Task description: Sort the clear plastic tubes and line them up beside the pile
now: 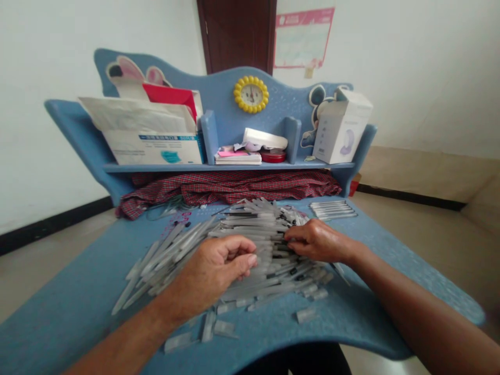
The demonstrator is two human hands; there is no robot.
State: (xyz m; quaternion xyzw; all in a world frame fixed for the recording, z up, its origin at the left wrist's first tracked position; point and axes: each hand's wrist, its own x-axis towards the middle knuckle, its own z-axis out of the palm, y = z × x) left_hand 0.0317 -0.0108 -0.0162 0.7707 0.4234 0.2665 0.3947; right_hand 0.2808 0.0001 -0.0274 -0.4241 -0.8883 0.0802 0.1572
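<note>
A broad pile of translucent white pens (250, 221), several with dark ends, spreads over the blue desk (82, 291). My left hand (222, 260) hovers over the pile's near left part, its fingers curled in and the thumb close to the index finger. Whatever that hand may hold is hidden. At the pile's right side, my right hand (312, 239) pinches at the dark end of a pen; its fingertips are partly hidden among the pens. Loose clear caps (224, 328) lie near the desk's front edge, with another clear cap (307, 314) farther right.
Grey slim rods (334, 209) lie in a row at the back right. Behind the pile runs a checked red cloth (234, 186), under a shelf (164, 168) bearing a mask box (156, 148), a white carton (339, 127) and a round red tin (272, 156).
</note>
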